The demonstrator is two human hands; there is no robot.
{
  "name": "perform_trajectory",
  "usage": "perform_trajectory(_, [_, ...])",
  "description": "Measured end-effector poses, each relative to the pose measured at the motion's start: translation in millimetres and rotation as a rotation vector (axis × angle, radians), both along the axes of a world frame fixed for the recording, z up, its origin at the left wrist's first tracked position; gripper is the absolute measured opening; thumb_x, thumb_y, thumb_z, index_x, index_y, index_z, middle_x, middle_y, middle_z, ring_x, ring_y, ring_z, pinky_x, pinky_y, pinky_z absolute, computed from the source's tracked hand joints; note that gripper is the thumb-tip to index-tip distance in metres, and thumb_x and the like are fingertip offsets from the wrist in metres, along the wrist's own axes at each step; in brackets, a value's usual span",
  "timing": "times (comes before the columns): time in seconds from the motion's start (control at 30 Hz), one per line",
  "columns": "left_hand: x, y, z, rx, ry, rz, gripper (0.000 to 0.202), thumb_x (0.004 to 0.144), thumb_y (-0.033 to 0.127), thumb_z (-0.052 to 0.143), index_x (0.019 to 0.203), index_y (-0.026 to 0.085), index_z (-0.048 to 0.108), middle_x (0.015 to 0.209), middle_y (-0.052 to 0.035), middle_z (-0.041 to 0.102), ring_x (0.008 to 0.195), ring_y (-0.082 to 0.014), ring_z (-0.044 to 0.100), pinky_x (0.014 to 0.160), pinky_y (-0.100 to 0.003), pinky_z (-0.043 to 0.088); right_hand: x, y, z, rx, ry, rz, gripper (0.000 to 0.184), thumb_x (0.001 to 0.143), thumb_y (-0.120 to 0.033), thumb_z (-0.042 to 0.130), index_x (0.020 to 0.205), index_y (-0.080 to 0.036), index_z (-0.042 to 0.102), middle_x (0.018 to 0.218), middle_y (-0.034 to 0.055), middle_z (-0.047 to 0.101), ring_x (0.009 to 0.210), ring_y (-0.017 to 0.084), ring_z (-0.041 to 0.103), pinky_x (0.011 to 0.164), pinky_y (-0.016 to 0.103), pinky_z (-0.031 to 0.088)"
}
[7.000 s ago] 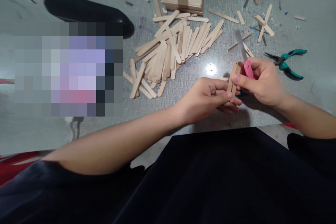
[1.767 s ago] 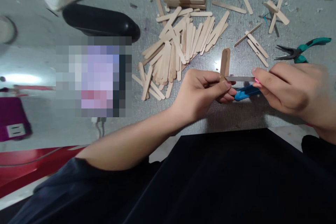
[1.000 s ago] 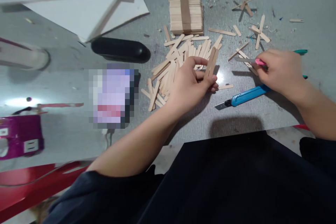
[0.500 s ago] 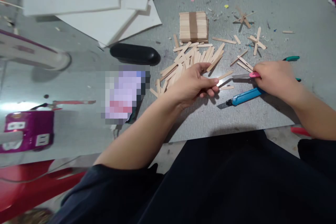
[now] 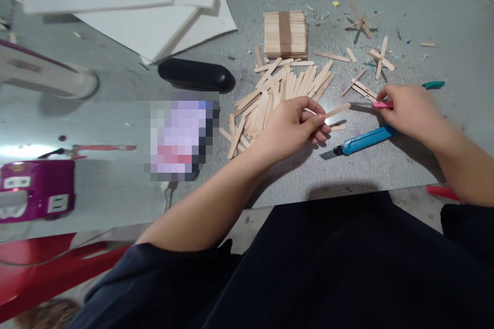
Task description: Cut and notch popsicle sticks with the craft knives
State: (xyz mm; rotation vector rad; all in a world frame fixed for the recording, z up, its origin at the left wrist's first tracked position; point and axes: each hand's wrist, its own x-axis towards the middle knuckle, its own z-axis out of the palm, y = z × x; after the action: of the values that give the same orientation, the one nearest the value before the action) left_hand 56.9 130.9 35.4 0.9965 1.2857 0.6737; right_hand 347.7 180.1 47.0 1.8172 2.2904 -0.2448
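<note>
Left hand point(image 5: 295, 122) and its stick point(image 5: 336, 111) have shifted toward the table's right side compared with half a second ago, bringing the stick's free end up to the blade. We work over the grey table point(image 5: 466, 72), nearer its front edge than its back. Our pile of sticks point(image 5: 263, 108) lies just behind the left hand. Right hand point(image 5: 412, 110) sits well in from the right edge, fingers closed on the pink-handled knife point(image 5: 380, 105). Between both hands and the front edge lies the blue cutter point(image 5: 368, 140), blade out; we would steer the left wrist clear of it. Left thumb and forefinger pinch the stick near one end, the others loosely curled. Contact at the tip uncertain from above. For a clean stroke, we judge the stick wants bracing against the table, fingertips kept behind the blade's path, and light, repeated pressure.
</note>
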Motion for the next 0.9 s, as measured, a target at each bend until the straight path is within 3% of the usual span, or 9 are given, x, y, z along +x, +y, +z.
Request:
perform_trajectory(0.13, [0.2,-0.6,0.8,0.012,0.059,-0.025,0.011,0.112,0.01,0.067,0.106,0.018,0.073,0.059,0.0022,0.074,0.049,-0.0115,0.067,0.054,-0.022,0.054,-2.7,-1.2,4.8,-0.008,-0.075,0.032,0.034,0.108,-0.027,0.062,0.127,-0.019,0.088,0.118,0.0176,0.088,0.104,0.035,0.076,0.073,0.041,0.034])
perform_trajectory(0.27, [-3.4,0.0,-5.3,0.086,0.154,-0.032,0.011,0.112,0.017,0.066,0.117,0.017,0.076,0.069,-0.0011,0.079,0.058,-0.0144,0.073,0.063,-0.027,0.059,-8.6,-3.3,10.7,-0.016,-0.163,0.085,0.033,0.108,-0.021,0.056,0.117,-0.014,0.087,0.12,0.0204,0.087,0.103,0.033,0.076,0.071,0.041,0.027])
perform_trajectory(0.4, [-7.7,2.8,-15.5,0.382,0.543,-0.011,0.015,0.113,0.023,0.06,0.108,0.023,0.075,0.087,-0.0042,0.084,0.079,-0.0203,0.075,0.082,-0.037,0.06,-10.3,-3.5,9.6,-0.013,-0.21,0.15,0.034,0.112,-0.024,0.053,0.116,-0.012,0.085,0.122,0.0224,0.087,0.101,0.033,0.077,0.07,0.04,0.023])
perform_trajectory(0.5, [-5.1,7.6,-20.4,0.487,0.798,-0.005,0.015,0.114,0.031,0.06,0.116,0.025,0.073,0.107,-0.01,0.085,0.096,-0.0281,0.076,0.091,-0.044,0.057,-6.2,-2.3,3.8,0.016,-0.212,0.189,0.039,0.115,-0.032,0.051,0.121,-0.012,0.084,0.118,0.0228,0.086,0.094,0.032,0.075,0.069,0.041,0.021])
perform_trajectory(0.67, [9.3,20.6,-27.0,0.48,0.999,-0.156,0.03,0.114,0.043,0.062,0.123,0.02,0.078,0.11,-0.0185,0.084,0.101,-0.0361,0.076,0.089,-0.045,0.052,3.7,0.2,-1.6,0.12,-0.174,0.257,0.036,0.115,-0.035,0.053,0.109,-0.017,0.084,0.107,0.0176,0.087,0.084,0.027,0.07,0.066,0.041,0.023])
perform_trajectory(0.9, [11.0,31.9,-35.0,0.466,1.076,-0.284,0.031,0.11,0.026,0.058,0.125,0.017,0.083,0.112,-0.0236,0.087,0.1,-0.039,0.078,0.088,-0.045,0.047,12.0,1.9,-0.8,0.205,-0.03,0.252,0.036,0.113,-0.031,0.051,0.111,-0.016,0.084,0.113,0.0175,0.087,0.097,0.03,0.075,0.071,0.04,0.025])
